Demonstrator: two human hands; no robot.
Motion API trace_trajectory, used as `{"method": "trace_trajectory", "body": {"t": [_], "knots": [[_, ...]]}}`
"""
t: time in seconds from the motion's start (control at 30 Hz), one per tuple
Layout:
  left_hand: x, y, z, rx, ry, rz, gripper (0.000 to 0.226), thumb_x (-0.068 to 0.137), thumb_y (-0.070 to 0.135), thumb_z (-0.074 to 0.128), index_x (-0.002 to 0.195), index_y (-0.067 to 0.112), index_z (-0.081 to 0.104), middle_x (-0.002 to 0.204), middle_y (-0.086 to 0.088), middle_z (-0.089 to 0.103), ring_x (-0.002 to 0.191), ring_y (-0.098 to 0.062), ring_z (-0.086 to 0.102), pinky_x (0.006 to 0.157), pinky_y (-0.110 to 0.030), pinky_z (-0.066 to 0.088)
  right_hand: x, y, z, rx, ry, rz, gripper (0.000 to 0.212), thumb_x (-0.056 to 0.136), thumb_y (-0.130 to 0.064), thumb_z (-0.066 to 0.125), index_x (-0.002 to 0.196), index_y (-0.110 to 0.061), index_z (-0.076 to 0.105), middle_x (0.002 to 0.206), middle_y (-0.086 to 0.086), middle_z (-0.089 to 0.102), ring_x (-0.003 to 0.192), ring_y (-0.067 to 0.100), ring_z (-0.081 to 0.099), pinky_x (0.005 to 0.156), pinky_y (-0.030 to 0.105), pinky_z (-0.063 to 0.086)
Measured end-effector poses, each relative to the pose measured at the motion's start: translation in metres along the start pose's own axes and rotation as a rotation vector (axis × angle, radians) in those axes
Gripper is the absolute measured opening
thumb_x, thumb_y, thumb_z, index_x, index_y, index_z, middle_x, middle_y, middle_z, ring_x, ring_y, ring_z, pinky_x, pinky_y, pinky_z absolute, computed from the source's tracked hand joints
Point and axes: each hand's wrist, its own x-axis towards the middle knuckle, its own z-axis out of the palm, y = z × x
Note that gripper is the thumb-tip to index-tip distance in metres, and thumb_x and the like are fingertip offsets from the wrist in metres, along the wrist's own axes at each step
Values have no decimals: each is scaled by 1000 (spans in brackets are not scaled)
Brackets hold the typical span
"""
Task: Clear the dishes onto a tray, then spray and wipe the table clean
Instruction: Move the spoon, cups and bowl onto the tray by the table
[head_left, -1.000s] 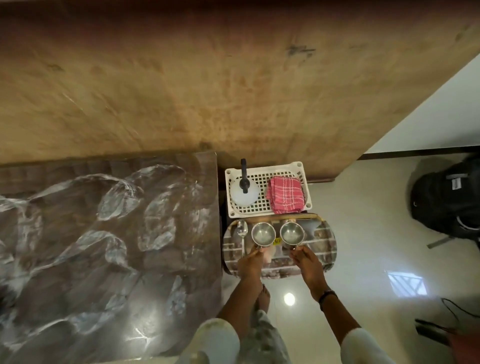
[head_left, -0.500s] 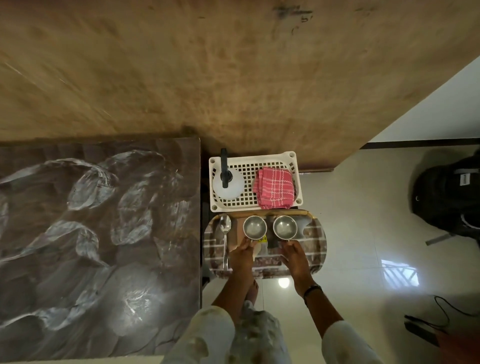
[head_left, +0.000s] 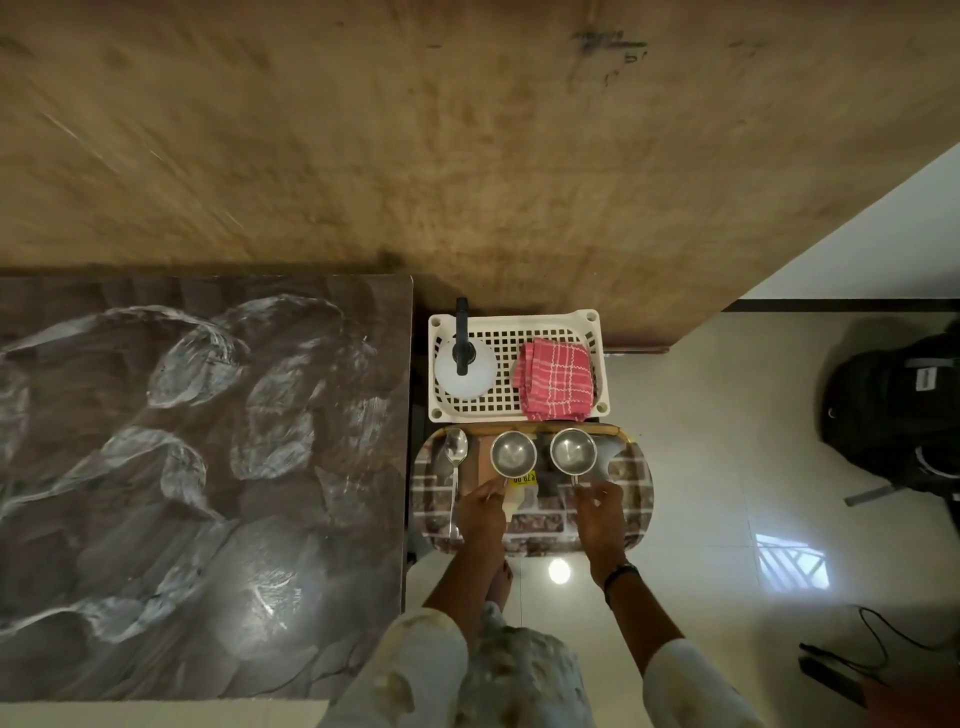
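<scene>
Tray: oval brick-patterned serving tray (head_left: 628, 483) sits low to the right of the table, just in front of the basket; it carries the dishes
Dishes: two small round steel cups, left cup (head_left: 512, 453) and right cup (head_left: 572, 450), stand upright side by side at the tray's far edge; a long steel spoon (head_left: 455, 467) lies lengthwise on the tray's left part
Left hand: left hand (head_left: 480, 512) hovers over the tray just short of the left cup, fingers loosely curled and grasping nothing that I can make out
Right hand: right hand (head_left: 600, 512) is spread and empty, fingertips just behind the right cup's small handle, apart from the cup itself
Table: dark brown marble-patterned table top (head_left: 202, 483) shows no dishes in view; whitish swirls cover it, though whether they are residue or the printed pattern cannot be told
Cleaning kit: white perforated plastic basket (head_left: 519, 322) holds a round white spray bottle with a black nozzle (head_left: 464, 366) and a folded red checked cloth (head_left: 555, 380), both untouched
Done: clearing appears complete, judged by the bare table and loaded tray
Left: spraying and wiping are not yet started; the likely next reach is to the bottle and cloth
</scene>
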Motion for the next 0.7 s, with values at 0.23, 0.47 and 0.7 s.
{"method": "trace_trajectory", "body": {"t": [0.23, 0.47, 0.7], "knots": [[-18, 1, -58, -46, 93, 417, 15, 90, 6, 56, 91, 4, 71, 86, -9, 70, 74, -20, 63, 65, -27, 48, -54, -26, 15, -155, 151, -463, 11, 92, -3, 51, 95, -11, 46, 92, 5, 53, 80, 22, 53, 68, 30, 44], [5, 7, -165, -351, 234, 425, 11, 89, 10, 61, 93, 10, 71, 86, -6, 72, 83, -24, 67, 80, -36, 54, -118, -48, 106, -271, -304, -740, 3, 96, -16, 51, 94, -17, 49, 84, -4, 55, 74, 5, 55, 66, 20, 46], [46, 4, -322, -587, 340, 362, 20, 90, -1, 55, 88, 10, 71, 61, 16, 69, 58, 3, 62, 63, -20, 52, -179, -44, 253, -454, -619, -795, 15, 94, -14, 51, 98, -29, 49, 91, -8, 58, 80, 14, 61, 72, 43, 55]]}}
